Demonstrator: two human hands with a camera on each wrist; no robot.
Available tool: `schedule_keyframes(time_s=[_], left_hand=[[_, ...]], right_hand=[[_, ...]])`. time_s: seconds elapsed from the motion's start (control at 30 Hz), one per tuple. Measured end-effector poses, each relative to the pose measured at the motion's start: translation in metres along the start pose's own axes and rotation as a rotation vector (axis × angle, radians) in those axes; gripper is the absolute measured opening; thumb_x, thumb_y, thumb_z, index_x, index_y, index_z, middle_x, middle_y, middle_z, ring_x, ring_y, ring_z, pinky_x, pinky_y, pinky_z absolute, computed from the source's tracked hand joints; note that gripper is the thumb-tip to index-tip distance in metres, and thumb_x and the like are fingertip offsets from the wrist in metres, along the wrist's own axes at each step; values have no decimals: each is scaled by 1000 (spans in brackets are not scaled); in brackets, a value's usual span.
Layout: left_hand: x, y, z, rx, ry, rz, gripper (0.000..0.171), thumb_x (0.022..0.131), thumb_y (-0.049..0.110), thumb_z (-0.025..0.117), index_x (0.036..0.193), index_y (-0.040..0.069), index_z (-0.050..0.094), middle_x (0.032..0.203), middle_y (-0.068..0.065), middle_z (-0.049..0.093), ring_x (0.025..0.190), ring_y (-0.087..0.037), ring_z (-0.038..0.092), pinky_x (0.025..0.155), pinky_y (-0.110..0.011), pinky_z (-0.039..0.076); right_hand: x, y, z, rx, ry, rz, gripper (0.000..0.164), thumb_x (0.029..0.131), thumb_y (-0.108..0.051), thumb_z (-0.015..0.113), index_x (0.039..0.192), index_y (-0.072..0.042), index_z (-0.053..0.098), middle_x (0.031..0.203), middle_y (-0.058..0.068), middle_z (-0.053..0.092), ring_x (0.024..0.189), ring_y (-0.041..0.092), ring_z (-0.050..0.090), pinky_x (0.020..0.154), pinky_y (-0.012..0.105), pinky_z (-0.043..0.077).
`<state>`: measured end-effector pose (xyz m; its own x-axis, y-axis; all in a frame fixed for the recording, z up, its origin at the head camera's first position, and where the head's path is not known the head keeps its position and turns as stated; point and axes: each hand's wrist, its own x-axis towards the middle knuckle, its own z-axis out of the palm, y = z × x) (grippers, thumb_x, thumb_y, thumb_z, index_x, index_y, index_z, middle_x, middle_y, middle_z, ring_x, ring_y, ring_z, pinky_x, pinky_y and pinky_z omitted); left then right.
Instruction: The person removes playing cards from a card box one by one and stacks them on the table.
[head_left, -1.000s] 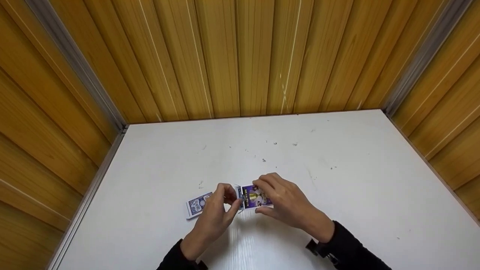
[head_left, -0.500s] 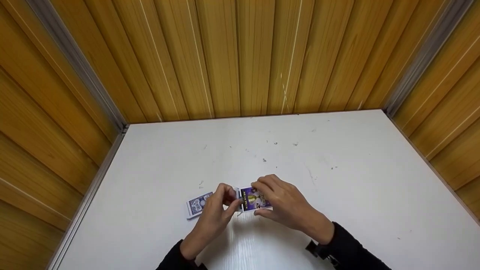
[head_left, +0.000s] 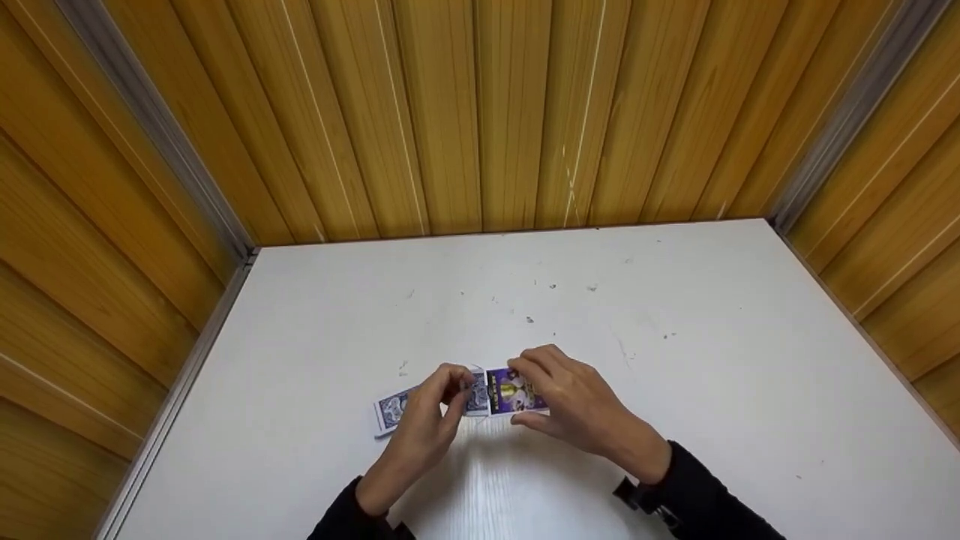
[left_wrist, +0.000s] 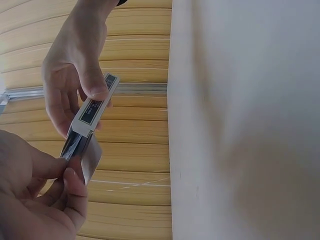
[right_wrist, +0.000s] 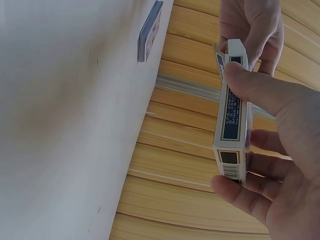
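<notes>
A small playing card box with a purple and yellow picture on its face is held up over the white table by my right hand. The right wrist view shows the thumb along the narrow white and dark side of the box, fingers on the opposite side. Blue-patterned playing cards stick out of its open left end. My left hand pinches these cards between thumb and fingers. A white flap stands out at that end in the left wrist view.
A stack of blue-backed playing cards lies on the white table, partly hidden behind my left hand. Wood-patterned panels rise behind the table and on both sides. Small dark marks dot the tabletop.
Half a second ago little of the cards showed at the box's end; now my left hand has drawn back left and more of their blue backs shows. The right hand has barely moved.
</notes>
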<state>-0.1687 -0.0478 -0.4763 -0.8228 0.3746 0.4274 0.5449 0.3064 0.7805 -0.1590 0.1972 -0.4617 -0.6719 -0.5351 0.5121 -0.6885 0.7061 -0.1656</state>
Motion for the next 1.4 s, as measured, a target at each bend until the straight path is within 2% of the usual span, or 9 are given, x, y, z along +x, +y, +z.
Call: schedule_keyframes(time_s=[0.2, 0.33, 0.5, 0.6, 0.7, 0.93, 1.07, 1.17, 1.4], left_hand=[[3, -4, -6, 64, 34, 68, 36, 88, -20, 56, 107, 7, 70, 108, 0, 63, 78, -9, 53, 63, -22, 48], [3, -4, -11, 144, 14, 103, 35, 86, -16, 60, 108, 7, 75, 119, -2, 60, 76, -6, 53, 60, -24, 49], [2, -5, -17, 329, -83, 161, 29, 87, 1, 77, 114, 11, 75, 131, -2, 59, 84, -8, 61, 68, -29, 54], [2, -6, -18, 460, -125, 184, 37, 82, 19, 88, 116, 18, 73, 131, 0, 59, 96, -13, 64, 78, -33, 55], [2, -7, -18, 540, -136, 194, 46, 77, 30, 93, 116, 23, 70, 130, 1, 59, 105, -17, 62, 84, -39, 56], [2, -8, -16, 616, -170, 225, 47, 77, 31, 93, 115, 21, 67, 129, -1, 59, 116, -20, 56, 96, -41, 51], [3, -7, -18, 650, -197, 264, 45, 80, 32, 91, 116, 21, 66, 132, 0, 61, 114, -20, 56, 93, -39, 49], [3, -7, -21, 647, -198, 296, 43, 81, 29, 91, 115, 20, 66, 133, -1, 62, 116, -20, 55, 92, -38, 48], [6, -12, -37, 612, -176, 323, 40, 79, 14, 91, 110, 15, 66, 134, -8, 62, 124, -25, 55, 102, -43, 46]], right_hand=[[0, 4, 0, -1, 6, 15, 73, 74, -40, 94, 130, -4, 64, 122, 6, 62, 110, 19, 61, 80, 32, 58], [0, 5, 0, -3, -10, 29, 73, 76, -42, 92, 131, -5, 63, 122, 5, 62, 110, 18, 61, 80, 31, 57], [0, 5, 1, -3, -17, 26, 72, 76, -42, 92, 131, -5, 63, 122, 4, 62, 110, 18, 61, 81, 32, 57], [-1, 5, 2, -2, -20, 28, 71, 76, -41, 92, 130, -5, 63, 122, 4, 62, 110, 18, 61, 81, 32, 58], [-1, 5, 3, 3, -25, 30, 71, 75, -40, 93, 131, -6, 63, 122, 5, 62, 109, 18, 61, 81, 32, 58], [-1, 4, 4, 6, -39, 31, 72, 75, -39, 93, 131, -6, 63, 123, 5, 63, 110, 18, 62, 84, 32, 58], [-1, 4, 4, -3, -37, 18, 72, 75, -39, 93, 131, -5, 63, 122, 6, 63, 109, 19, 62, 84, 32, 58], [-1, 5, 4, -1, -32, 10, 72, 75, -39, 93, 131, -4, 63, 123, 6, 63, 110, 20, 62, 84, 32, 58], [-2, 10, 4, -3, -12, 51, 71, 76, -37, 93, 131, -3, 63, 123, 7, 62, 110, 21, 61, 81, 33, 58]])
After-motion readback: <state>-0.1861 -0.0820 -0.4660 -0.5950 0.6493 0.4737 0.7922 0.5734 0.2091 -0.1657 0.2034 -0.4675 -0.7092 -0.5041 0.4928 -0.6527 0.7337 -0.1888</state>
